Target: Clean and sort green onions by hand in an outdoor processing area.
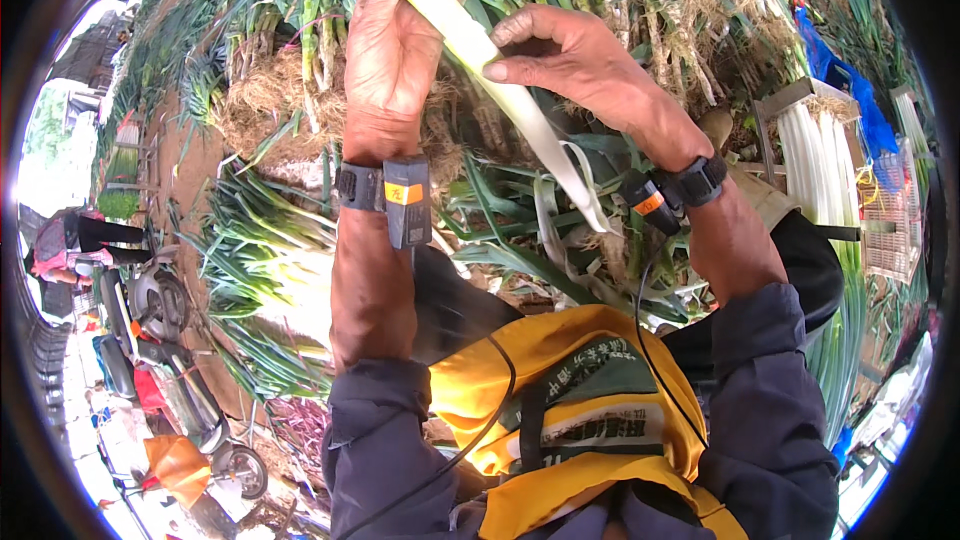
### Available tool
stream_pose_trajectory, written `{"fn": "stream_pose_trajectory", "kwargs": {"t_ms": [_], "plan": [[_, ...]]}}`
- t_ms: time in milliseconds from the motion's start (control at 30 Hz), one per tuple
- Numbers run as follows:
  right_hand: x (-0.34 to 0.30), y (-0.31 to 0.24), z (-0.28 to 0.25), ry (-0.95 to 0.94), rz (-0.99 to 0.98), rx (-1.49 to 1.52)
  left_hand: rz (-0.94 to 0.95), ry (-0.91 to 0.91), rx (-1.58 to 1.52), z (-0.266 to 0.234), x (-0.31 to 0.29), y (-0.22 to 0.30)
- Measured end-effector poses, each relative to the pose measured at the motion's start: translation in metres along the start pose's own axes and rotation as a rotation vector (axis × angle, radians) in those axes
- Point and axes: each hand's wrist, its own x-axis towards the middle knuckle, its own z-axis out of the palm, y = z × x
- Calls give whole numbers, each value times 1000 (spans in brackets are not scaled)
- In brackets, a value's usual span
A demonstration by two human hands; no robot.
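Note:
A long leek [535, 125] slants across the upper middle, its green end up at the left and its white root end hanging down to the right. My left hand [388, 75] grips it near the green part, thumb along the stalk. With thumb and forefinger my right hand [595, 70] pinches the side of the stalk about midway; whether a skin layer lies between the fingertips is too small to tell. A thin pale strip [583, 165] hangs loose by the root end. Below it lie loose green leaves and peelings [530, 240].
Unpeeled leeks with brown roots [265, 90] are heaped ahead. More leeks [265, 240] lie on the left. At the right, clean white leeks [820, 160] rest beside a pale plastic crate [890, 215] and a blue bag [850, 90]. Motorbikes [165, 340] and a person [85, 245] are far left.

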Motion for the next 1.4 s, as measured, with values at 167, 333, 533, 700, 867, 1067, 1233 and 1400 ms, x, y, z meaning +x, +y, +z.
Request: {"fn": "stream_pose_trajectory", "kwargs": {"t_ms": [167,333,533,700,867,1067,1233,1400], "plan": [[-5,3,-5,-24,37,-29,-28,-12,-72,4,-2,-7],[-8,-3,-5,20,99,66,-38,-41,-130,7,-1,-7],[-23,-8,7,46,-208,-319,-25,69,-46,5,-1,-4],[-47,-1,13,69,-272,-128,99,132,181,12,1,-5],[-47,4,-3,32,-121,190,103,87,183,14,-1,-6],[-81,25,2,-165,48,280,151,98,202,-8,6,4],[-149,70,14,-503,348,-349,298,143,358,-13,5,28],[-236,144,-9,-618,525,-607,287,55,213,-11,17,25]]}}
